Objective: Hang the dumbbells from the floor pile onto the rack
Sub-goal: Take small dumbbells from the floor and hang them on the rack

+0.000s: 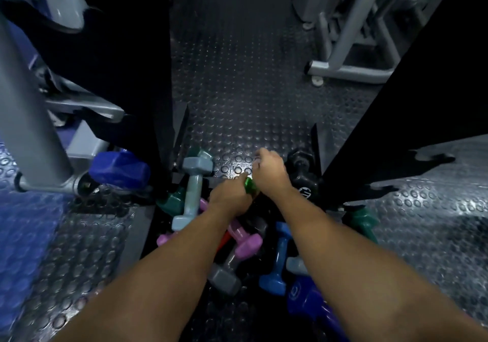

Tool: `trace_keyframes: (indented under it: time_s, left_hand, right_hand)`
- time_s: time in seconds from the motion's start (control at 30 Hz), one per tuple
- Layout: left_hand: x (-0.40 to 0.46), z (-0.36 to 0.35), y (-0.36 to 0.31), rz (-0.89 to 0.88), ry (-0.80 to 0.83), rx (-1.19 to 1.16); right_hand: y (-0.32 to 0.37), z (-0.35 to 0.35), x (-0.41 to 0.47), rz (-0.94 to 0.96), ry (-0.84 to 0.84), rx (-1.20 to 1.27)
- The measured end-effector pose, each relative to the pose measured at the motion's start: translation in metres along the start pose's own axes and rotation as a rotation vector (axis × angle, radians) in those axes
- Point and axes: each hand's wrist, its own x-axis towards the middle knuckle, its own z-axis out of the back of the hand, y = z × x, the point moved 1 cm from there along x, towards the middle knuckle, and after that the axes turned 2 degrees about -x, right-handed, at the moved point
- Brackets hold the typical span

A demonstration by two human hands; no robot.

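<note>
head | both my hands down in pile [237,236] on floor | L hand [229,196] curls on green dumbbell [249,185] | R hand [269,171] fingers curled, holding what: cannot tell | prob. light, stiff, coating maybe slippery; grip mid handle.

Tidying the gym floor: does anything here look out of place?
Yes: the dumbbells lie jumbled on the floor, crossing and overlapping. The left hand grips a green one.
</note>
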Motion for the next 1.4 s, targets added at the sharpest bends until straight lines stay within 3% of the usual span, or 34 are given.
trace_keyframes:
  time_s: [0.17, 0.37, 0.53, 0.67, 0.77, 1.03, 1.4]
  left_hand:
    - [0.004, -0.01, -0.004, 0.042, -0.105, 0.082]
    - [0.004, -0.019, -0.003, 0.052, -0.164, 0.172]
    - [-0.001, -0.018, 0.0, 0.041, -0.228, 0.107]
    - [-0.006, -0.002, 0.016, 0.032, -0.294, -0.293]
    - [-0.022, 0.029, 0.011, 0.012, -0.315, -0.424]
    - [-0.13, 0.12, -0.025, -0.137, -0.532, -0.484]
    - [-0.306, 0.242, -0.066, -0.26, -0.834, -0.495]
  right_hand:
    - [-0.001, 0.008, 0.04, -0.103, 0.19, -0.316]
    - [-0.024, -0.007, 0.059, -0.208, 0.343, -0.376]
    - [-0.024, 0.009, 0.055, -0.238, 0.191, -0.289]
    - [-0.015, 0.021, 0.043, -0.214, 0.112, -0.131]
    - [0.004, 0.046, 0.024, -0.171, 0.042, -0.011]
    - [0.069, 0.125, -0.078, -0.098, -0.253, 0.314]
    - [0.16, 0.254, -0.242, 0.041, -0.424, 0.515]
